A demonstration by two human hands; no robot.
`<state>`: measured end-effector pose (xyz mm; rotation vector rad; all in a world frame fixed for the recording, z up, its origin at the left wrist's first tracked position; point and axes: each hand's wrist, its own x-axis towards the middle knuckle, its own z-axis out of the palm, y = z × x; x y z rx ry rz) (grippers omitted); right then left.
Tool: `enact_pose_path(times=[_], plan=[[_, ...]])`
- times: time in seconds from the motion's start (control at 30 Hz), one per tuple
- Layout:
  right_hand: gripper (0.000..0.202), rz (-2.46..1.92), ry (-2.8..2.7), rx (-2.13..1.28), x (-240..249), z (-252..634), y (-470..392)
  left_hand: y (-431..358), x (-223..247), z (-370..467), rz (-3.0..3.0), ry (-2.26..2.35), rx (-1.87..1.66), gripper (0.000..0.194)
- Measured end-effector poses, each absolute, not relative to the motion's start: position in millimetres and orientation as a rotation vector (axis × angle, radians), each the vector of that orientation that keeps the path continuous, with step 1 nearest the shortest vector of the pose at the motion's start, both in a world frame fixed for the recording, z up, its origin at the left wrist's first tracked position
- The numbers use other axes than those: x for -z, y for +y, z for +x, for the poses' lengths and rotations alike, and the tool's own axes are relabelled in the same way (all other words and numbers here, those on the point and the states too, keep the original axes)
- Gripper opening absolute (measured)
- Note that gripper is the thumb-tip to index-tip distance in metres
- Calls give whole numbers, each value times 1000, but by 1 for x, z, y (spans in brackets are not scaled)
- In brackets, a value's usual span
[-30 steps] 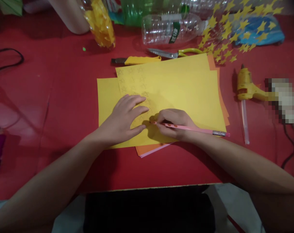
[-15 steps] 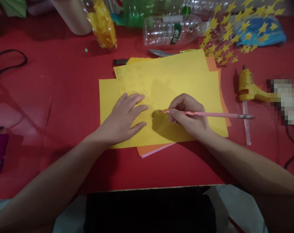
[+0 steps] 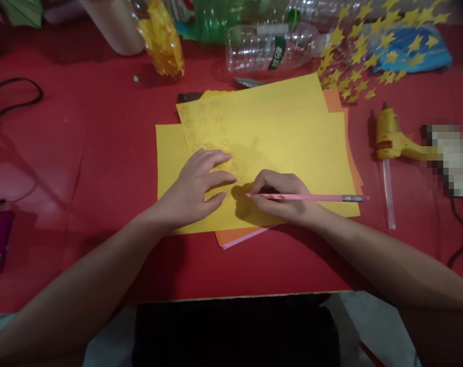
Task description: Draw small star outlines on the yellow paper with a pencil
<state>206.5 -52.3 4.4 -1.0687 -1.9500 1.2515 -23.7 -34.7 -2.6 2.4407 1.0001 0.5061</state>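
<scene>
Pink pencil (image 3: pixel 315 197) pinched in right fingers (image 3: pixel 267 178); left fingers (image 3: pixel 220 178) spread over star-marked yellow paper (image 3: pixel 284 132) just beside: brace flat, stroke lightly.

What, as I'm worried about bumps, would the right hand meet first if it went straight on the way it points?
Most likely the left hand, near its thumb, with the pink pencil in the right hand leading. Heights above the yellow paper are hard to judge.

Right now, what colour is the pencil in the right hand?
The pencil is pink, seen best in the head view.
</scene>
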Motion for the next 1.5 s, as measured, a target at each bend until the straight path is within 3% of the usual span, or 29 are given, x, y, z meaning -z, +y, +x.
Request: enact_pose_path(times=[1.5], plan=[[14, -1241, -1857, -1223, -5, 202, -52, -35, 2, -23, 2438, 1032, -438, 30]])
